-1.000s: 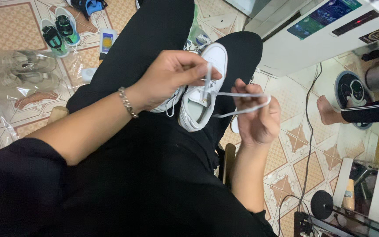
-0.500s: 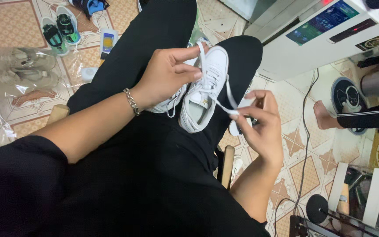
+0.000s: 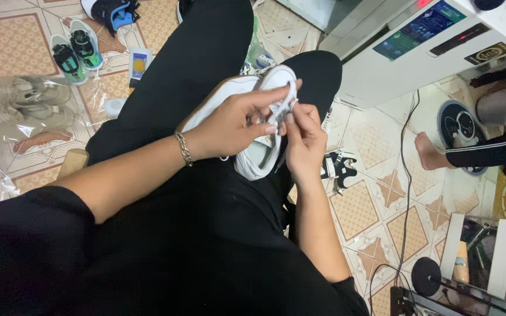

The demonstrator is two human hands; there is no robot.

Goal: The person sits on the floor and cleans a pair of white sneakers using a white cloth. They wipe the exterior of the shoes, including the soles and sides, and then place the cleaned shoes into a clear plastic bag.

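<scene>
A white shoe [image 3: 253,126] lies on the person's lap, sole side toward the knee. The left hand [image 3: 229,126] curls over its upper, gripping it; the right hand [image 3: 304,140] pinches the white lace [image 3: 285,108] just beside the eyelets. Holding the shoe steady and keeping the lace taut would likely help threading.

The white sneaker [image 3: 259,123] rests on the lap [image 3: 206,193] of black trousers, up by the knee. Below is the tiled floor [image 3: 370,205] — cream with orange patterned squares. On it lie small green-and-black shoes [image 3: 76,54], sandals in clear plastic bags [image 3: 21,105], a black-and-white sandal [image 3: 339,168], a black cable [image 3: 406,175] — and a white machine [image 3: 428,52] beside someone's bare foot [image 3: 427,151].
</scene>
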